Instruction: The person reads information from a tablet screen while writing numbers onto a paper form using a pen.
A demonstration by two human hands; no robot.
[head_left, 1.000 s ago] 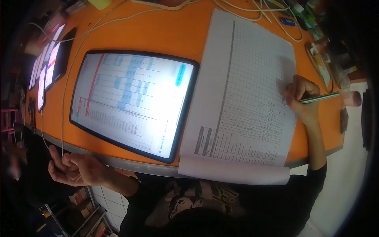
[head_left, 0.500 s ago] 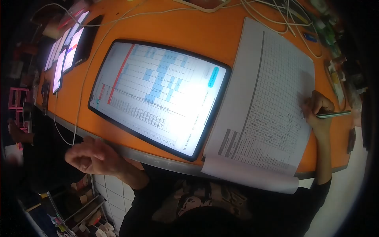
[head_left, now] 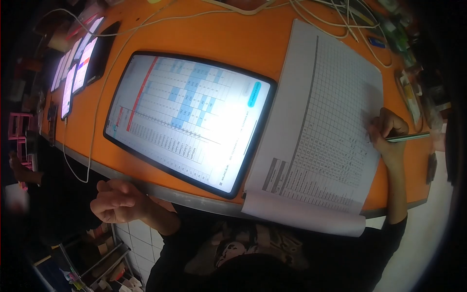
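My right hand (head_left: 390, 127) rests on the right part of a printed sheet (head_left: 335, 97), its fingers closed around a pen (head_left: 413, 137) whose back end points right. The sheet carries a grid with handwritten figures in its lower columns, and its near edge curls over the table's edge. Left of the paper lies a large tablet (head_left: 189, 121), its lit screen showing a table with red and blue cells. Off the near edge of the table, below the tablet's left corner, my left hand (head_left: 118, 200) is held up with fingers curled in; nothing shows in them.
Several lit phones (head_left: 80, 68) stand at the far left. White cables (head_left: 141, 24) run across the orange table (head_left: 160, 31) and tangle at the top right. A blue item (head_left: 376, 43) lies beyond the paper. Another person's dark-clothed body (head_left: 63, 194) is at the left.
My left hand has moved a little down and right, and its fingers are more curled. My right hand keeps the pen at about the same spot on the sheet. The whole view has shifted slightly.
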